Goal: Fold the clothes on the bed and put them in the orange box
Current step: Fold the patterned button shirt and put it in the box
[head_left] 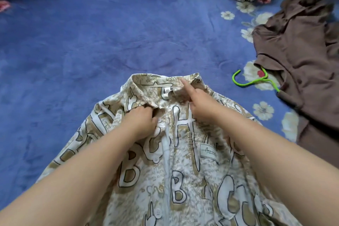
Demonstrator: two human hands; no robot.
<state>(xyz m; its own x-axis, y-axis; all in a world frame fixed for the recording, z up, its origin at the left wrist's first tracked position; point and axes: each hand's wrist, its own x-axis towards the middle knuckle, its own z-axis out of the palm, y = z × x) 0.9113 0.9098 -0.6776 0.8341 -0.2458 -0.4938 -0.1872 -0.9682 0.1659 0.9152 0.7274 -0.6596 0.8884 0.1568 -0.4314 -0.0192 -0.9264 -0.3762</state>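
Beige-and-white letter-printed cotton shirt [174, 161] lies face up on the blue fleece bed cover [73, 51] right under my forearms, collar pointing away from me. My left hand [145, 121] has its fingers curled, gripping the placket just below the collar. My right hand [200, 104] presses the collar with a straight forefinger. Off right lie a brown garment [297, 46] and a green hanger [256, 80].

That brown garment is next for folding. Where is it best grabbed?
Probably at its neckline, beside the green hanger whose end disappears under the brown garment. Come from its left, over the open blue bedspread: that neck edge lies flat and exposed, the rest is bunched.
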